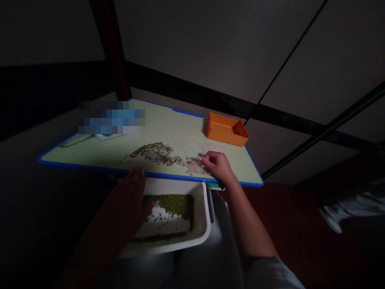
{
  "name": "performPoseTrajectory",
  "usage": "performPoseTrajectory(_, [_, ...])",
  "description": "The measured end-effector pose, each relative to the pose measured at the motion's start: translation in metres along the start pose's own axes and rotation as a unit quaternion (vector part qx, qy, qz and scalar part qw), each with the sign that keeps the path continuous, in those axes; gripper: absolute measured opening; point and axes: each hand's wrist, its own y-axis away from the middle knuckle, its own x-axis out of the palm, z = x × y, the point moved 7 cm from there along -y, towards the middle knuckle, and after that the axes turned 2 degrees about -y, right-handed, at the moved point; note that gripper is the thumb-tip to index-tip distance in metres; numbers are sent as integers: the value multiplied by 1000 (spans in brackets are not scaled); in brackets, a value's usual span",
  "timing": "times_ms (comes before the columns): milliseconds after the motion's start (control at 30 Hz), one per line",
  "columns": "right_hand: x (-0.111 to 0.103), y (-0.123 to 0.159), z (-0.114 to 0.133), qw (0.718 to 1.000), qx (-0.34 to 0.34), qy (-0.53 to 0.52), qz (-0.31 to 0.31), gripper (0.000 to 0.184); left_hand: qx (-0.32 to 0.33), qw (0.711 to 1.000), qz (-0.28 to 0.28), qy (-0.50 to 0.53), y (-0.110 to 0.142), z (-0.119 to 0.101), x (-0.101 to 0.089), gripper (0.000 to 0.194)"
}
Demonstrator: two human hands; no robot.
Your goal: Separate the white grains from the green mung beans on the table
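Small green beans (155, 152) lie scattered in one layer near the front of a pale yellow-green tabletop (168, 124). At the right end of this spread, my right hand (218, 164) is closed in a pinch low over the surface. Whatever its fingertips hold is too small to make out. Under and beside that hand is a thin pinkish patterned patch (198, 166), perhaps plastic or print. My left hand (132, 196) has its fingers stretched out against the table's front edge, thumb apart. Below it, a white tub (204, 212) holds a heap of green beans (177, 204).
An orange open box (227, 130) stands at the back right of the table. On the left is a white-edged item (112, 135), partly blurred out. A blue rim (168, 176) borders the table. Cabinet panels (192, 48) rise behind. The scene is dim.
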Motion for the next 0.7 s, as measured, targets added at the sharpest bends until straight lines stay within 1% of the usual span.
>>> performPoseTrajectory(200, [0, 3, 4, 999, -23, -23, 16, 40, 3, 1000, -1, -2, 1, 1, 2, 79])
performPoseTrajectory(433, [2, 4, 1, 999, -5, -41, 31, 41, -8, 1000, 12, 5, 2, 2, 4, 79])
performPoseTrajectory(633, [3, 5, 0, 998, 7, -57, 37, 41, -1, 1000, -10, 6, 1, 1, 1, 78])
performPoseTrajectory(700, [3, 5, 0, 997, 10, -67, 40, 41, 5, 1000, -9, 0, 1, 0, 1, 78])
